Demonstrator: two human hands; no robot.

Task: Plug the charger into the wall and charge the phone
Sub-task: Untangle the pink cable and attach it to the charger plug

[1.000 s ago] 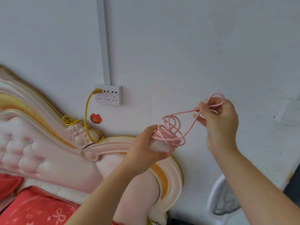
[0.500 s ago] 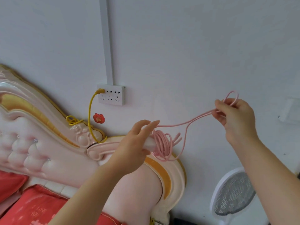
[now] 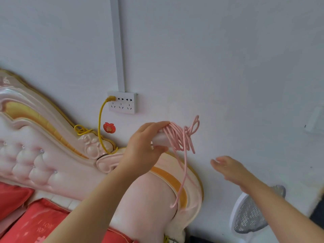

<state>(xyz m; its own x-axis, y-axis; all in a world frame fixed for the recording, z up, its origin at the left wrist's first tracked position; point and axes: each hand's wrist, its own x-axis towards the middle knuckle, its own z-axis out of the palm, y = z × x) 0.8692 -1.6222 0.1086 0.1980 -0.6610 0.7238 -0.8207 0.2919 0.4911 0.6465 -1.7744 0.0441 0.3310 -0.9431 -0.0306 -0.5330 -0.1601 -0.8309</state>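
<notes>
We start at our left hand point(image 3: 145, 146), whose grip is closed around the small white charger block point(image 3: 160, 138), thumb beneath and fingers over the top, with the thin pink charging cable point(image 3: 182, 139) still wound in several loose turns around the block's outer end. From that bundle one long doubled strand hangs down in front of the glossy pink and gold carved headboard point(image 3: 52, 137) and ends in a free loop low down. Our right hand point(image 3: 231, 170) is apart from the cable, fingers spread wide and holding nothing, to the right of and below the bundle. Up and to the left of the left hand sits the white multi-socket wall outlet point(image 3: 122, 104), where a yellow plug and cord point(image 3: 100, 123) fills the leftmost upper slot; the slots beside it look free. A red apple-shaped sticker point(image 3: 109, 127) is on the wall below the outlet. We see no phone in this view. We judge that we are in the unwinding step, with the charger not yet plugged in. The next move probably calls for the right hand to catch the hanging strand, clear the remaining turns, and then for the block's prongs to be turned toward a free socket.
</notes>
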